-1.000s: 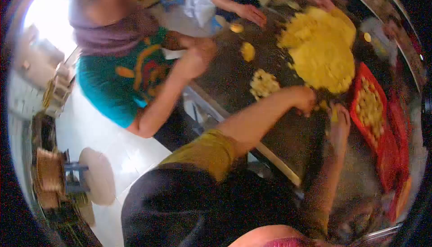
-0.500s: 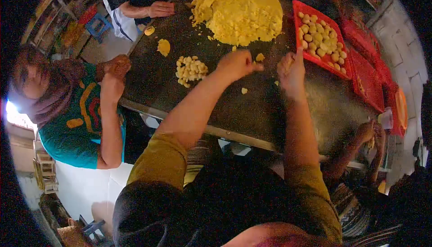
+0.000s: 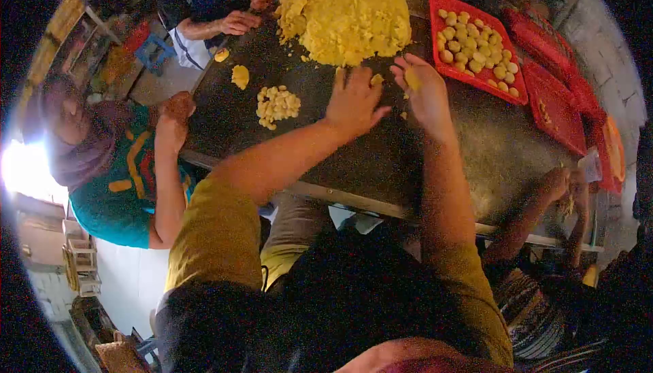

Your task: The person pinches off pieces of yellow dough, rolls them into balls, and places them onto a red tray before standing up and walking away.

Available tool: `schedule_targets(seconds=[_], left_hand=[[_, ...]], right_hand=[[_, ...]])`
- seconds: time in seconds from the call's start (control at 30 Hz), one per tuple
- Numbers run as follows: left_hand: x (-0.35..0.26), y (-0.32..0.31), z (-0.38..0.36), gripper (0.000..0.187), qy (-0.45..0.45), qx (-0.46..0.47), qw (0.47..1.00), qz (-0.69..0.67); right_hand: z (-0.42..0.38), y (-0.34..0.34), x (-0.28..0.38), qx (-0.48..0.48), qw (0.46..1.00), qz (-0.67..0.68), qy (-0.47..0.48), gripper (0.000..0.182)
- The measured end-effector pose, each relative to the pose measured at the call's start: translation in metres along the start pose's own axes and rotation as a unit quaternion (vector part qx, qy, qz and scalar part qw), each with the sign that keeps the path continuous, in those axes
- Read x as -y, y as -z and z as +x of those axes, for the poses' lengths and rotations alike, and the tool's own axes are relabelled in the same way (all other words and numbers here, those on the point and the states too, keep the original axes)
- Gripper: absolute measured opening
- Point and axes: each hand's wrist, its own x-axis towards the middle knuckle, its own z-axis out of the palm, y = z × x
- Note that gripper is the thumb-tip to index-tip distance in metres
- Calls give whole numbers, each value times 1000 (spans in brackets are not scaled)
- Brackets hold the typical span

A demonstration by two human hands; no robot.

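A large mound of crumbly yellow dough (image 3: 354, 23) sits at the far side of the dark table. Just in front of it my left hand (image 3: 352, 104) reaches over the table with fingers stretched and thumb apart. A small dough lump (image 3: 376, 80) lies beside its fingertips. To the right, my right hand (image 3: 430, 97) is turned palm up, cupping a flattened piece of yellow dough (image 3: 412, 79) against its fingers. Left of my hands is a pile of small pale pieces (image 3: 277, 106). A flat dough lump (image 3: 239, 76) lies beyond that pile.
A red tray (image 3: 469, 77) of round dough balls (image 3: 476, 43) stands right of the mound. More red trays (image 3: 554, 111) line the right edge. A person in a teal shirt (image 3: 112, 203) stands left; other people's hands (image 3: 238, 23) are across the table and at the right (image 3: 561, 186).
My left hand has opened from a closed shape and stretched its fingers. My right hand has turned palm up, showing dough. The view has shifted slightly.
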Motion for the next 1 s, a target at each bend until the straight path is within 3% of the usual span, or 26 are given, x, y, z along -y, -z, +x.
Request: schedule_targets(seconds=[0.03, 0.1, 0.17, 0.23, 0.3, 0.37, 0.5, 0.53, 0.57, 0.6, 0.63, 0.7, 0.73, 0.77, 0.83, 0.9, 0.97, 1.0], left_hand=[[-5, 5, -2, 42, -75, -17, 997, 29], [-5, -1, 4, 42, -62, -14, 996, 55], [-2, -4, 8, 41, -46, -20, 996, 78], [6, -8, 5, 40, 93, 55, 994, -25], [0, -8, 1, 41, 75, 38, 996, -20], [-11, 6, -3, 40, -44, 63, 997, 13], [-4, -15, 7, 41, -64, 34, 996, 48], [-2, -19, 8, 39, 18, 24, 999, 15], [1, -23, 8, 37, 99, 14, 995, -18], [5, -19, 9, 37, 96, 14, 995, -20], [13, -15, 10, 34, 109, 10, 993, -50], [24, -15, 7, 31, 123, 11, 989, -86], [32, -19, 9, 27, 177, -16, 973, -149], [38, -22, 10, 23, 230, -46, 950, -208], [50, -29, 11, 21, 225, -67, 944, -232], [56, -32, 13, 18, 223, -84, 937, -257], [50, -25, 19, 13, 236, -122, 902, -339], [52, -31, 20, 12, 185, -162, 923, -296]], right_hand=[[-2, -9, 1, -3, 1000, 4, 2, 31], [-8, -22, -1, -123, 977, -171, 28, 29], [-7, -17, -1, -127, 981, -146, 1, 32], [-7, -11, 5, -137, 983, -124, -19, 37], [-8, -8, 8, -103, 989, -104, 1, 45], [-6, -11, 7, -89, 990, -106, -2, 47], [-12, -30, 3, -73, 981, -180, -19, 44], [-14, -28, 5, -75, 980, -183, -16, 44], [-17, -24, 5, -8, 963, -271, -17, 38], [-19, -24, 5, 58, 933, -354, -21, 34], [-18, -26, 3, 55, 934, -354, -18, 34], [-21, -29, -4, 258, 885, -376, 96, 29], [-22, -27, -5, 258, 814, -520, 10, 33], [-23, -27, -10, 257, 813, -522, 9, 33], [-22, -29, -26, 370, 714, -590, 72, 39], [-24, -31, -28, 358, 690, -628, 45, 36], [-24, -43, -22, 335, 650, -679, -58, 24], [-22, -43, -22, 346, 647, -677, -50, 24]])
